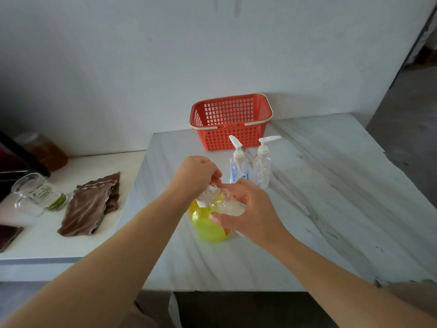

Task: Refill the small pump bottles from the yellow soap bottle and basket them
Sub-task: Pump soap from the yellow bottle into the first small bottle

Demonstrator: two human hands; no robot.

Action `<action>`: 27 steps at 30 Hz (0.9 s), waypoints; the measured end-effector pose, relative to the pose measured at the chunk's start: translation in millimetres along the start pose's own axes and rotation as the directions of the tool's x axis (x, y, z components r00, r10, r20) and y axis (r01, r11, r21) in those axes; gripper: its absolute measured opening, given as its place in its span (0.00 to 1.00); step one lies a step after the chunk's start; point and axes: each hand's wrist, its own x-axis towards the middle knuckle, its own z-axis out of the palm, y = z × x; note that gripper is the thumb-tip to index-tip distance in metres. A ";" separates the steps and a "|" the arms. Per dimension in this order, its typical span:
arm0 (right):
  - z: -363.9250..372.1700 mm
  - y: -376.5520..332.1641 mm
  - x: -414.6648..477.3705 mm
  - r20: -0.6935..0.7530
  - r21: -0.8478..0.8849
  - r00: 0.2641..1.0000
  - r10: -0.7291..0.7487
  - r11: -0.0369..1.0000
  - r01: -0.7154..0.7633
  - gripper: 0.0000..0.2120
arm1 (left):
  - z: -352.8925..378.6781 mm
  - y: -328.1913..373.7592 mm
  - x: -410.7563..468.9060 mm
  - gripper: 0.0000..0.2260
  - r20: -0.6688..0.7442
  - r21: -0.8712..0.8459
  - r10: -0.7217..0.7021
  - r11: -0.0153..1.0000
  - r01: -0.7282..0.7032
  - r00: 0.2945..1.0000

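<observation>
We're gripping a tilted clear bottle (228, 205) in the right hand (248, 209), mid-table, against the yellow bottle (205, 224). The left hand (195, 177) is curling over its pump (203, 197). Two pump bottles (238, 162) (263, 166) are standing just behind, near the basket (224, 139).

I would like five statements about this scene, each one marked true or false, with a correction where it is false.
1. The red basket holds two pump bottles. False: both pump bottles stand on the table before it.
2. The right hand grips a small clear bottle. True.
3. The yellow soap bottle lies on its side. False: it stands upright.
4. A brown cloth lies left of the table. True.
5. The left hand rests flat on the table. False: its fingers pinch a pump cap.
</observation>
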 end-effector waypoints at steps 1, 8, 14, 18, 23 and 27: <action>0.0 1.0 -0.2 0.003 0.004 1.000 0.003 1.000 -0.003 0.27 | 1.0 -0.8 0.3 0.11 0.003 0.009 0.004 1.000 -0.004 1.000; 1.0 6.3 -4.8 0.009 0.034 1.000 0.020 0.999 -0.021 0.27 | 6.7 -7.5 2.7 0.12 -0.004 0.042 0.032 0.999 -0.032 0.999; 0.0 1.2 -3.0 -0.005 0.034 1.000 0.019 0.999 -0.019 0.27 | 3.4 -3.0 2.6 0.10 0.008 0.001 0.014 1.000 -0.014 1.000; -0.3 -1.2 -2.4 0.002 0.027 1.000 0.008 1.000 -0.008 0.24 | 0.8 0.0 4.1 0.09 0.011 0.008 0.048 0.999 -0.048 0.999; 0.3 2.7 -2.1 -0.004 0.036 1.000 0.006 0.999 -0.006 0.24 | 4.3 -3.1 4.7 0.12 0.019 0.020 0.017 1.000 -0.017 1.000; 1.8 8.1 -4.0 -0.004 0.055 1.000 0.024 0.998 -0.024 0.25 | 7.1 -4.5 1.1 0.11 0.022 0.029 0.018 0.999 -0.019 1.000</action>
